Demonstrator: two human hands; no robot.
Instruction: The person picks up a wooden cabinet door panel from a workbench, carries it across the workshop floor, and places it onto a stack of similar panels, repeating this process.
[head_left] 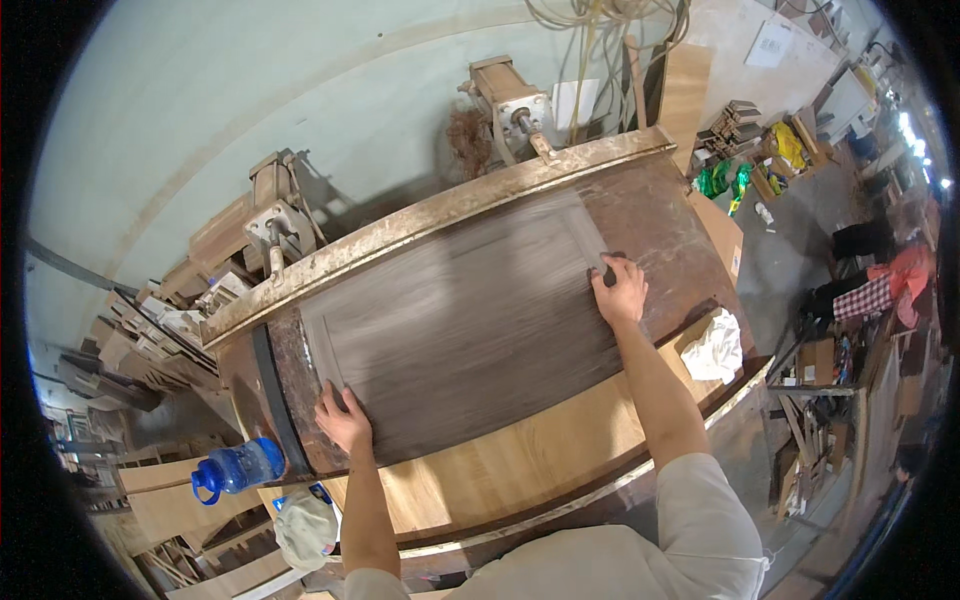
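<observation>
Has a grey wood-grain panel [470,330] lying flat across the centre of the frame, over a brown worktop [655,215], upper edge along a long scuffed rail [440,233] and lower edge beside a pale wooden board [510,447]. Rests the left hand [345,422] at the panel's left end, left of the frame's centre, and the right hand [624,292] at the opposite end, right of centre, both with thumb apart from partly bent fingers. Cannot tell, for either hand, between a firm pinch and a light touch. Judging by the broad face and straight edges, likely stiff and of moderate weight, more awkward for breadth than heavy. Looks smooth enough to slide when pushed, perhaps to slip under dry fingertips. Treat corners and face as the fragile parts, liable to chip or scratch against the rail. Best taken by both short ends, about midway along each, thumbs on top and fingers beneath; avoid lifting by one corner, for fear of twisting. Mind also the blue bottle [240,467] at lower left and the crumpled white cloth [713,347] at right, both apart from the panel.
</observation>
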